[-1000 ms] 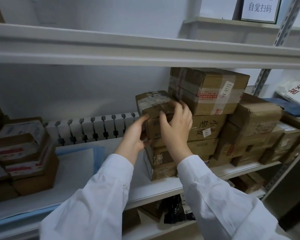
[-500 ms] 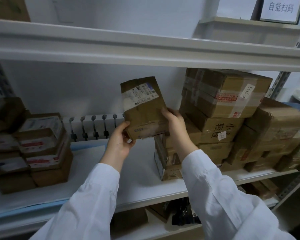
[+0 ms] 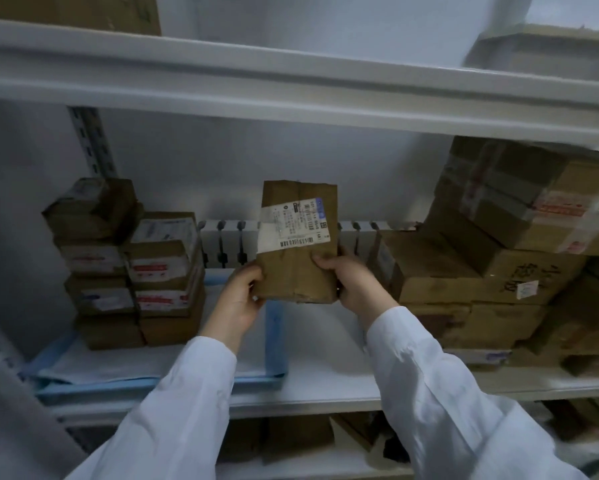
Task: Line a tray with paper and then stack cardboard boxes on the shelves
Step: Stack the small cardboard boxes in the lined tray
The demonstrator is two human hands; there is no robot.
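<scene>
Head view: left hand (image 3: 241,301) and right hand (image 3: 355,285) grip one cardboard box (image 3: 293,277).

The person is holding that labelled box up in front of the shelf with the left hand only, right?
No: the head view shows both the left hand and the right hand gripping the labelled box, held up in front of the shelf.

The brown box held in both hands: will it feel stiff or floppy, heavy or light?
Probably light: the left hand and right hand hold the box upright by its lower edges. Likely stiff: its faces look flat, though creased corners may dent.
</scene>
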